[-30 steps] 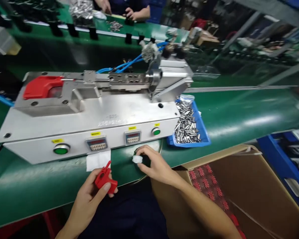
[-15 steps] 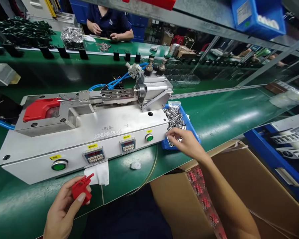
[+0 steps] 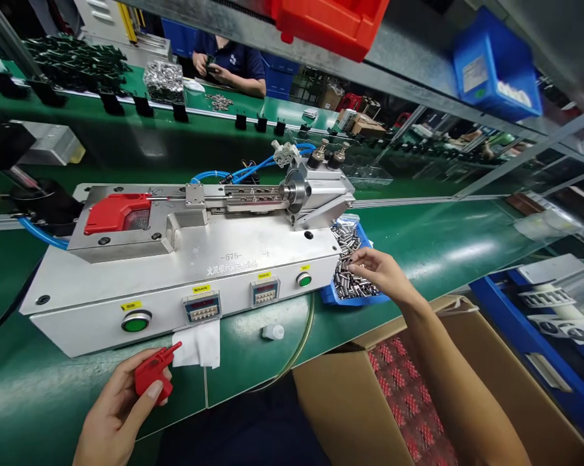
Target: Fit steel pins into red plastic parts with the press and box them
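Note:
My left hand (image 3: pixel 122 398) is closed around a red plastic part (image 3: pixel 152 374) with a thin prong pointing up and right, held in front of the machine. My right hand (image 3: pixel 380 272) is over a blue bin (image 3: pixel 340 299) of small metal cylinders (image 3: pixel 353 279). Its thumb and fingertips are pinched together at the heap; whether a cylinder is between them I cannot make out. On the grey bench machine (image 3: pixel 195 243), another red plastic part (image 3: pixel 120 212) sits in the metal fixture at the left end, with a thin rod reaching it from the right.
A white cloth (image 3: pixel 199 346) and a small translucent cap (image 3: pixel 273 332) lie at the machine's front. An open cardboard box (image 3: pixel 343 398) with red parts packed inside stands below the bench edge. Across the line a co-worker (image 3: pixel 234 65) handles a dark part. Shelf bins hang overhead.
My right hand has moved from beside the machine's corner further over the heap of metal cylinders. My left hand keeps its grip on the red part. The view has shifted slightly.

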Demonstrator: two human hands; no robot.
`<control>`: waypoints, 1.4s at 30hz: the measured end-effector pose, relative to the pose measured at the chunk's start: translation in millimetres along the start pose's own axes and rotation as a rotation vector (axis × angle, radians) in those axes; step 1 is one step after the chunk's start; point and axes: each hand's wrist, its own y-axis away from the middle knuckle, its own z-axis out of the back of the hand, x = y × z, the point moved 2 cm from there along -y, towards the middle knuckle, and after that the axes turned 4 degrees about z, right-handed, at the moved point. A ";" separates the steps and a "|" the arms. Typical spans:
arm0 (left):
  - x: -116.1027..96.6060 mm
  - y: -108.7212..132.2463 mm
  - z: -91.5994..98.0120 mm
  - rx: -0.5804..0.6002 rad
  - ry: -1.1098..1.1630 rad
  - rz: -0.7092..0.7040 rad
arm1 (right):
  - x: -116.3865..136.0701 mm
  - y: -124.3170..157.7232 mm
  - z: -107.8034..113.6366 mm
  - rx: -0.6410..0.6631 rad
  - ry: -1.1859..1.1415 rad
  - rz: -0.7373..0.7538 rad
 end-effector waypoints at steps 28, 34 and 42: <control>8.8 -25.1 -18.4 0.107 0.108 -0.177 | 250.1 -107.1 -73.9 -0.112 -0.116 0.791; 12.4 -33.4 -15.1 0.117 0.049 -0.247 | 278.6 -162.9 -102.9 -0.085 0.011 0.833; 11.0 -31.2 -15.5 0.122 -0.018 -0.282 | 270.5 -150.3 -105.4 -0.117 0.059 0.922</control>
